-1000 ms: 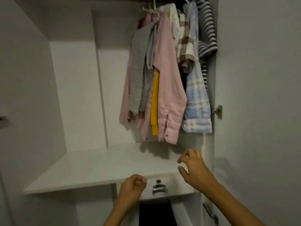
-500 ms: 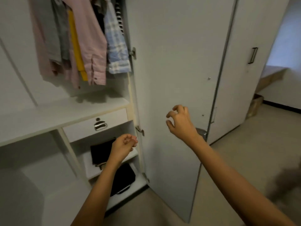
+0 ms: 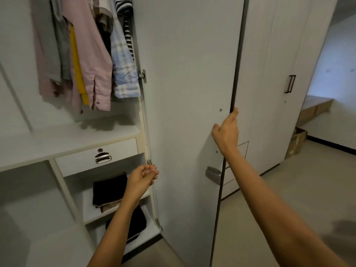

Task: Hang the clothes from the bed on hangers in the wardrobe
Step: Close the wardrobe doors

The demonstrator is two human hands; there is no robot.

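Wardrobe [image 3: 67, 139]: white, door [image 3: 188, 74] swung open. Clothes, hanging packed together at upper left above the shelf: grey top [image 3: 61, 45], yellow garment [image 3: 77, 68], pink shirt [image 3: 90, 54], blue checked shirt [image 3: 125, 74], striped top [image 3: 124, 6].

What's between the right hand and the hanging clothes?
Head view: the plain inner face of the open white wardrobe door, a metal hinge at its edge by the hanging clothes.

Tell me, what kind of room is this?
Probably a bedroom, at an open wardrobe. Shirts hang inside, a drawer with a metal handle sits below them, and the right hand grips the edge of its tall door.
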